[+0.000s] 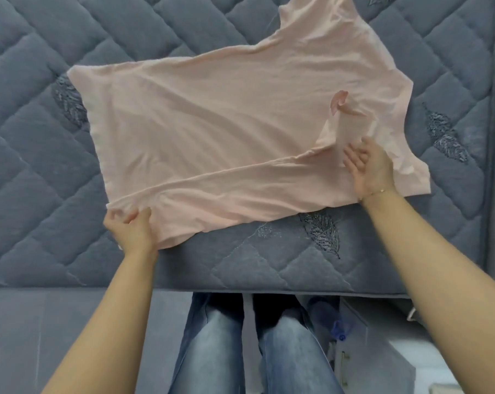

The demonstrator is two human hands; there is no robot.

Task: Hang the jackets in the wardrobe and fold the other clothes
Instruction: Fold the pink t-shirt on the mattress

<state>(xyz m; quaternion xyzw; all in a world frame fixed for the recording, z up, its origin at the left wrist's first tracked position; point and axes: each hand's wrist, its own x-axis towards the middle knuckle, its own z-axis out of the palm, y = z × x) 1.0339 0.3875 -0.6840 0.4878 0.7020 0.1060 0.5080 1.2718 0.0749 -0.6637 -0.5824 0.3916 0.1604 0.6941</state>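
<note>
Grey quilted mattress point(41, 137) with stitched leaf patterns fills the view, and a pale pink top point(226, 132) lies spread across it, reaching from near the front edge toward the far side. At the garment's near left corner, the left hand point(132, 227) pinches the fabric, fingers curled round the hem. The right hand point(371, 166) grips a raised fold near the garment's right end, a thin bracelet point(375, 191) on its wrist. Below the mattress edge, jeans point(255, 345) show.
</note>
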